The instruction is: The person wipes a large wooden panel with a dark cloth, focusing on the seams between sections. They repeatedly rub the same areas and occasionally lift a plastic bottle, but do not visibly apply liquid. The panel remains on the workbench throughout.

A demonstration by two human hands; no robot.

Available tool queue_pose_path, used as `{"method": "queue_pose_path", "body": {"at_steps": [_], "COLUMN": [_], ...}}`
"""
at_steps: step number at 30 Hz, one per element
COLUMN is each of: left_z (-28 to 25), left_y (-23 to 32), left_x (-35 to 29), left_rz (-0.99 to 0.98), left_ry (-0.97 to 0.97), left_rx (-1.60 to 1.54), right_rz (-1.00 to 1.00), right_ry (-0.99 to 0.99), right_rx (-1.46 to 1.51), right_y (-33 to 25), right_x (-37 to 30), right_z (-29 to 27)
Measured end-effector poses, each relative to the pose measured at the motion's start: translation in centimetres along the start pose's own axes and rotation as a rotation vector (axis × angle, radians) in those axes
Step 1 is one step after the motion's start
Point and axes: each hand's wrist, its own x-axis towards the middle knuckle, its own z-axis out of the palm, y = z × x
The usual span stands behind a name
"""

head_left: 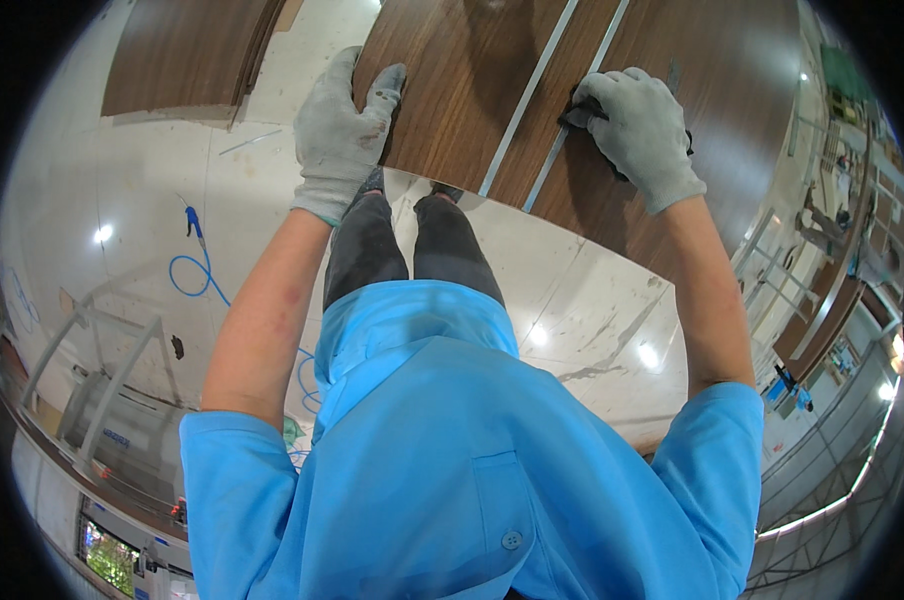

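A large dark brown wood-grain panel (pixel 442 100) lies in front of me, with two narrow silvery strips running across it, a left strip (pixel 528 97) and a right strip (pixel 549 165). My left hand (pixel 334 140), in a grey work glove, grips the panel's left edge, thumb against the board; its other fingertips are partly hidden. On the panel just right of the strips, my right hand (pixel 640 135), gloved the same way, is closed over a black cloth (pixel 577 113). Dark bits of it stick out around the glove, and the palm side is hidden.
More brown panels (pixel 177 60) sit at the upper left. A blue air blow gun (pixel 193 224) with a coiled hose lies on the pale glossy floor (pixel 132 290). A grey metal frame (pixel 122 380) stands at the lower left. Racks and another brown board (pixel 822 325) are at the right.
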Motion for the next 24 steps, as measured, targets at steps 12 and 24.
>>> {"method": "queue_pose_path", "body": {"at_steps": [12,24], "left_z": [-0.2,0.1], "left_y": [0.1,-0.3], "left_x": [-0.1,-0.3], "left_rz": [-0.023,-0.034], "left_ry": [-0.058,-0.017], "left_rx": [0.047,0.062], "right_rz": [0.021,-0.038], "right_ry": [-0.179,-0.162], "right_rx": [-0.055,0.008], "right_y": [0.4,0.7], "right_x": [1.9,1.8], "right_z": [-0.9,-0.7]}}
